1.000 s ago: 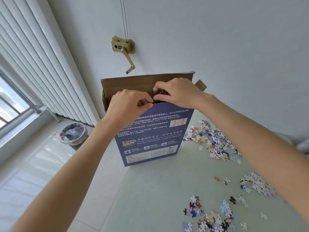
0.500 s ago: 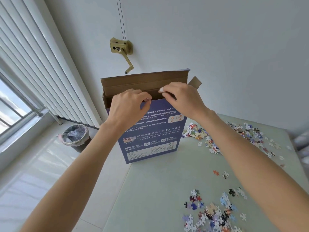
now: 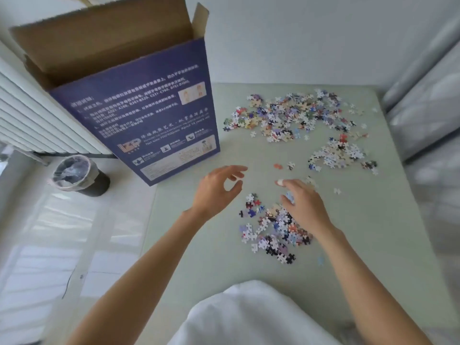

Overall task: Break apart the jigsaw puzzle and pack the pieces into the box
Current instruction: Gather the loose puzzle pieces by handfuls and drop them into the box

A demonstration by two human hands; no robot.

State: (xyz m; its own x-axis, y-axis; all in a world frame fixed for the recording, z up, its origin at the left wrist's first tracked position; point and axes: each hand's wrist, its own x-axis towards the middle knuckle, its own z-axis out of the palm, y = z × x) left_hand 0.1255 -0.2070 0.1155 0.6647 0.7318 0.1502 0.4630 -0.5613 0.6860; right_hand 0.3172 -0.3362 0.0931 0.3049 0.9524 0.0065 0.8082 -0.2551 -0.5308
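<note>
Your right hand (image 3: 302, 207) lies on the pile of pieces (image 3: 272, 230) nearest the open-topped box (image 3: 149, 105) to gather them, fingers loosely curled, grip hidden; your left hand (image 3: 216, 189) hovers empty, half-curled.

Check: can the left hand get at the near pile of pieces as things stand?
Probably yes. The left hand hovers open over bare table just beside the near pile, nothing between. The right hand already covers the pile's right side.

one box (image 3: 149, 115), three piles of puzzle pieces (image 3: 288, 115) (plus strays), one bin (image 3: 74, 174).
</note>
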